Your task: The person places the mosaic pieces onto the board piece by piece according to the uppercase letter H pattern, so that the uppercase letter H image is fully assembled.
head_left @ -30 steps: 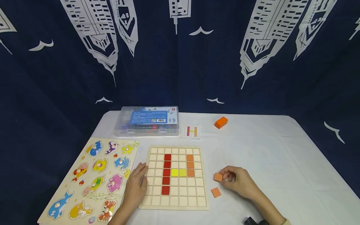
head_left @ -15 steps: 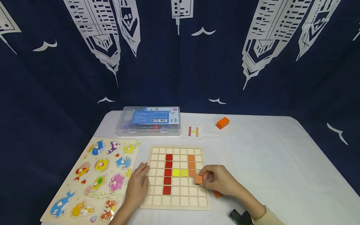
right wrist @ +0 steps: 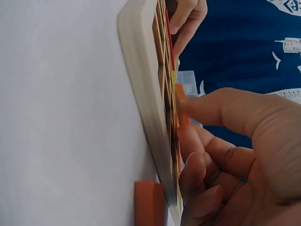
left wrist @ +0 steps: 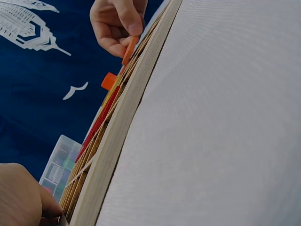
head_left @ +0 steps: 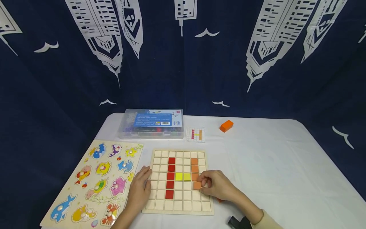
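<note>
A wooden grid board (head_left: pixel 160 207) lies on the white table, holding a red column, two yellow tiles and an orange column. My right hand (head_left: pixel 215 184) pinches an orange square tile (head_left: pixel 197 185) over the board, just under the orange column (head_left: pixel 194 168). The right wrist view shows the orange tile (right wrist: pixel 181 104) held by thumb and fingers against the board's face. My left hand (head_left: pixel 139 187) rests flat on the board's left edge. Another orange tile (right wrist: pixel 149 203) lies on the table beside the board's right edge, mostly hidden by my hand in the head view.
A wooden sea-animal puzzle (head_left: pixel 94 183) lies left of the board. Behind the board stand a clear plastic box (head_left: pixel 151 124) and a small pattern card (head_left: pixel 195 134). An orange block (head_left: pixel 226 125) sits at the back of the table. A dark patterned curtain hangs behind.
My right hand carried the orange tile leftward from the table onto the board, down to the cell under the orange column. The left hand stayed put.
</note>
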The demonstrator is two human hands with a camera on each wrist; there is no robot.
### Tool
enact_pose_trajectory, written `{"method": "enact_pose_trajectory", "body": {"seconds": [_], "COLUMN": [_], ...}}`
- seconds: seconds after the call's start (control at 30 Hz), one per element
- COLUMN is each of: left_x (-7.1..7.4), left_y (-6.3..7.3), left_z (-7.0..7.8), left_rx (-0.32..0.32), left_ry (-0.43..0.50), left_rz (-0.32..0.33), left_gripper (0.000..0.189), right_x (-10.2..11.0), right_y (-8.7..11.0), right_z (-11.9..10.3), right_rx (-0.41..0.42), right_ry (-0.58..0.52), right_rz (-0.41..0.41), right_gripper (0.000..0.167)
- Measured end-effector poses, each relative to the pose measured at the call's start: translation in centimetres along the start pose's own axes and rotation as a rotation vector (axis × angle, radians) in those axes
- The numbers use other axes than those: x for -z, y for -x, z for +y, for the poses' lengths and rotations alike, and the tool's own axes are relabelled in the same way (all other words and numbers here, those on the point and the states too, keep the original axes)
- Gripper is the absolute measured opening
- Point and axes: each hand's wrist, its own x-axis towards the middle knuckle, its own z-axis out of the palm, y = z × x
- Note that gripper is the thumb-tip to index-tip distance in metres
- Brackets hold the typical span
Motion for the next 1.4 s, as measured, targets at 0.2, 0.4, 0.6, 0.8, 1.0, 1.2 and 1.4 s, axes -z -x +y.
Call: {"method": "enact_pose_trajectory", "body": {"seconds": [0.2,0.4,0.6,0.8,1.0,1.2,1.4], "left_x": [0.0,0.0,-0.1,-0.1,0.0,0.1,0.0], "left_y": [0.0,0.0,0.0,0.0,0.0,-0.1,-0.1], "left_z": [0.0,0.0,0.1,0.2,0.1,0.1,0.0], "left_rx": [-0.002,-0.008,-0.013,-0.022,-0.012,0.007,0.002], "left_ry": [-0.005,-0.009,-0.007,-0.006,-0.009,-0.008,-0.005], "left_rz": [0.005,0.01,0.013,0.02,0.018,0.001,0.0], "left_gripper": [0.038,0.038,0.038,0.037,0.037,0.037,0.038], "right_x": [-0.3,-0.3,0.4,2.3,3.9,4.1,3.6], "right_y": [0.0,0.1,0.4,1.3,3.4,5.8,6.6], "right_z": [-0.1,-0.1,-0.3,-0.5,0.7,2.9,4.7], "right_rx": [0.009,0.009,0.0,0.004,0.021,0.056,0.054], "right_ry": [0.017,-0.029,-0.062,-0.077,-0.072,-0.144,-0.273], "right_rz": [0.017,0.019,0.021,0.078,0.18,0.216,0.162], "right_gripper": [0.023,0.023,0.023,0.023,0.03,0.034,0.036]}}
